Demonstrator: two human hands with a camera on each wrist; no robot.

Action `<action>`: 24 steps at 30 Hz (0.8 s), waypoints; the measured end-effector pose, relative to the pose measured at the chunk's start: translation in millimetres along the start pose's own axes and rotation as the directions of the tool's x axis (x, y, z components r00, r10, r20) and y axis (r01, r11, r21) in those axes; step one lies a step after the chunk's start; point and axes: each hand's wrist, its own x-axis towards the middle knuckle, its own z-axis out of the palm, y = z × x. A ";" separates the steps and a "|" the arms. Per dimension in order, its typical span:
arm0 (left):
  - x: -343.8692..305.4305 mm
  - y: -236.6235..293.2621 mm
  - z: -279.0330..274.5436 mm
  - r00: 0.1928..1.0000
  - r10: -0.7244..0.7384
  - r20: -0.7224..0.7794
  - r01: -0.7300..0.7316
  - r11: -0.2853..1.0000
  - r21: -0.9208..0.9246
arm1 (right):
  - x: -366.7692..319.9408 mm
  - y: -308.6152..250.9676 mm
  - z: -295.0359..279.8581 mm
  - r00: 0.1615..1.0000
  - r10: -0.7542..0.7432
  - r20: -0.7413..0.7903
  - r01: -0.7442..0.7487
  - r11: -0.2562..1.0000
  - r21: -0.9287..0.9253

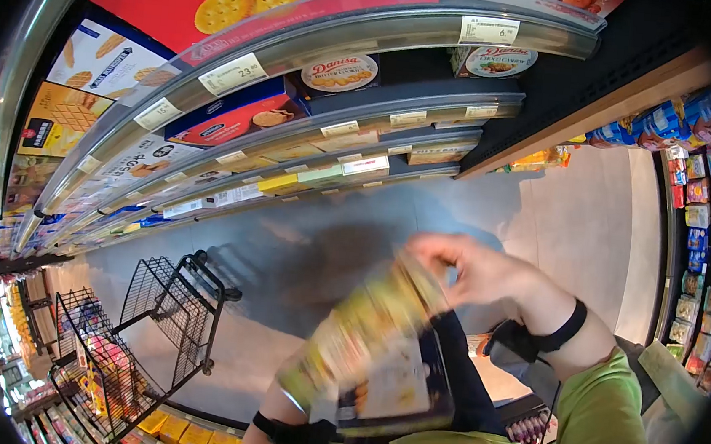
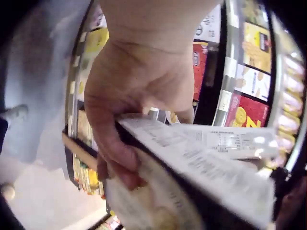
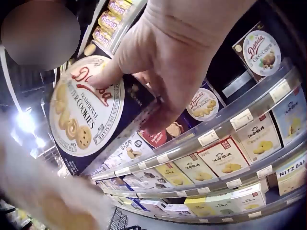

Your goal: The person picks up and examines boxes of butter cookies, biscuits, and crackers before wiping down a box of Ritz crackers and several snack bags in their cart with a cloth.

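In the right wrist view my right hand (image 3: 168,62) grips a dark blue Danisa butter cookies box (image 3: 86,110), its thumb lying across the round cream label. My left hand (image 2: 139,86) holds a dark-edged cookie box (image 2: 158,201) with a cookie picture on its face and white printed side; another white printed panel (image 2: 230,139) shows beside it. I cannot tell whether both hands hold one box. From the head, a motion-blurred yellow package (image 1: 367,329) spans the space between the arms, mostly hiding the left hand. Beneath it shows a dark blue box (image 1: 438,390) with a pale panel.
Curved supermarket shelves (image 1: 295,136) with biscuit boxes run along the left and top. A black wire shopping cart (image 1: 216,311) stands on the grey floor at the lower left, packages in its basket. Hanging snack bags (image 1: 696,239) line a rack at the far right.
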 end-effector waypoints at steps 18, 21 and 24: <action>27.5 27.2 92.7 0.930 0.359 0.084 -0.277 0.531 0.800 | 30.4 -36.9 -86.5 0.882 0.456 -0.117 -0.467 0.815 -0.342; 34.5 27.2 93.9 0.935 0.349 0.065 -0.257 0.542 0.800 | 27.8 -38.4 -96.4 0.898 0.438 -0.040 -0.425 0.842 -0.331; 54.4 27.1 81.4 0.908 0.403 0.118 -0.302 0.430 0.851 | 17.6 -37.4 -98.1 0.920 0.385 -0.071 -0.371 0.800 -0.471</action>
